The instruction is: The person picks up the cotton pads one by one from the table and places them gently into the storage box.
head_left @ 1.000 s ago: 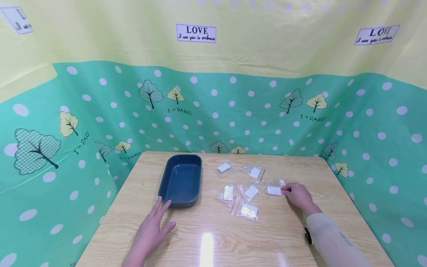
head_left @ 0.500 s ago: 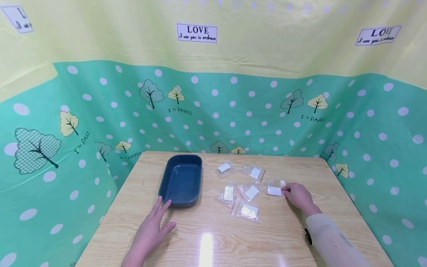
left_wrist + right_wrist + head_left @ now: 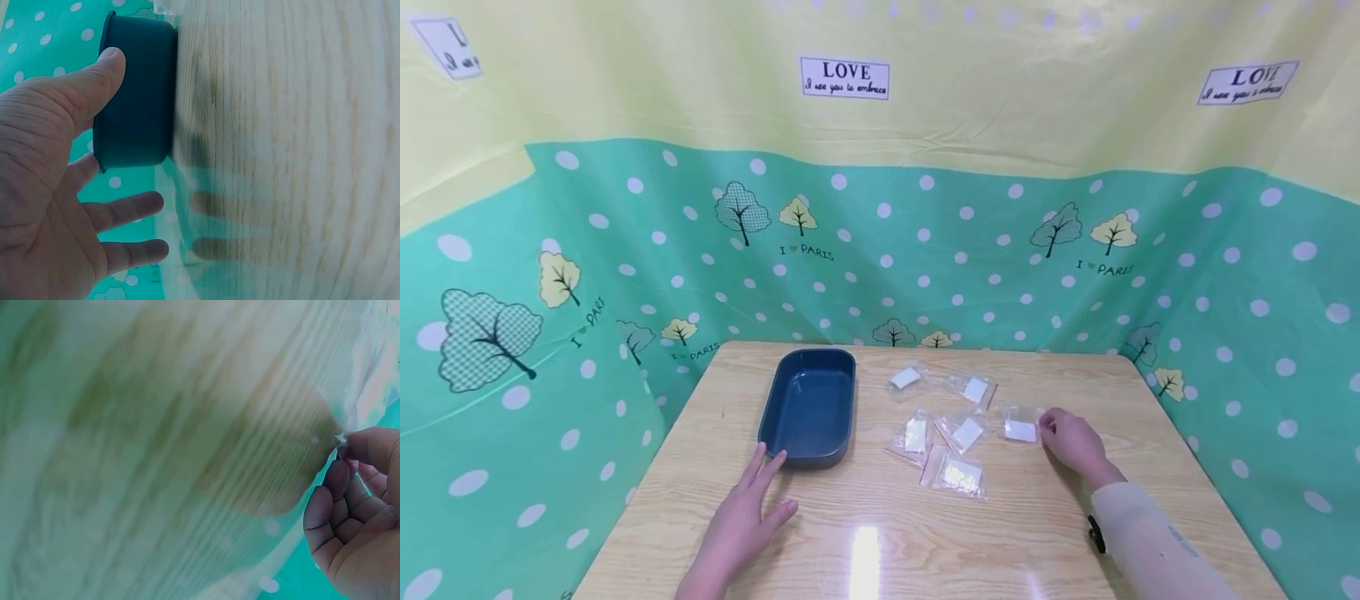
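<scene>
My right hand [image 3: 1075, 446] pinches the right edge of a small clear plastic zip bag [image 3: 1021, 429], which has a white rectangle in it and lies on the table. The right wrist view shows thumb and fingers closed on a bit of the clear plastic, with the other fingers curled. At the near left corner of a dark blue rectangular dish [image 3: 809, 408], fingertips of my left hand [image 3: 739, 517] rest on the rim. Its fingers are spread and fairly straight, and the left wrist view shows the dish wall [image 3: 140, 94] beside the thumb.
Several similar clear bags lie between dish and right hand, among them a far one [image 3: 905, 377] and a near one [image 3: 962, 475]; some nearly touch. The wooden table [image 3: 940, 542] ends at a green dotted curtain [image 3: 925, 250]. A dark wristband [image 3: 1096, 533] sits on the right wrist.
The view has shifted slightly. My right hand's grip on the bag's edge looks a little adjusted; the bag stays in about the same place. My left hand remains at the dish.
</scene>
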Demonstrator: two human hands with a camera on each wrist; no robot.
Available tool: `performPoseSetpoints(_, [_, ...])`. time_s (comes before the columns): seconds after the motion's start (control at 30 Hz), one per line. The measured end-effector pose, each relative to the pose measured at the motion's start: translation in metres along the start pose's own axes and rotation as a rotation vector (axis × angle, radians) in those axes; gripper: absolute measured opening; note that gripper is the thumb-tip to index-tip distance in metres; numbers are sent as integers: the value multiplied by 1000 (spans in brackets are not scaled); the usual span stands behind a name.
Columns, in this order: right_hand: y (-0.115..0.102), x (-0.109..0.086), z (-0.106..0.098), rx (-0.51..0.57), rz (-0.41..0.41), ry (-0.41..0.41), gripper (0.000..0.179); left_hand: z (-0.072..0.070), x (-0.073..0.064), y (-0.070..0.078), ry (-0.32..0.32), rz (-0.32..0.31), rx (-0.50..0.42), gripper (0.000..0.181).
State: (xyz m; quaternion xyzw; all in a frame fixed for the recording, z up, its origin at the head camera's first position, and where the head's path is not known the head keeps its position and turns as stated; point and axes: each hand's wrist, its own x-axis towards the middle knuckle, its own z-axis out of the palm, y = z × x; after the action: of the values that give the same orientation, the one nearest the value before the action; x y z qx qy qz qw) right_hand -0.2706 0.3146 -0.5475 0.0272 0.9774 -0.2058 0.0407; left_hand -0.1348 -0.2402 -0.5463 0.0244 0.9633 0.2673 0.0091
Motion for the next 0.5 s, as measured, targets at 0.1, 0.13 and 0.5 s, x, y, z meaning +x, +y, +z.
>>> performPoseSetpoints(0.1, [3, 0, 0, -5, 2, 11, 36, 1, 0, 0, -3, -6, 2, 82])
performPoseSetpoints(0.13, [4, 0, 0, -7, 1, 13, 39, 1, 0, 0, -5, -8, 3, 82])
performPoseSetpoints(0.5, [3, -2, -1, 47, 28, 8, 54, 1, 1, 0, -17, -20, 4, 82])
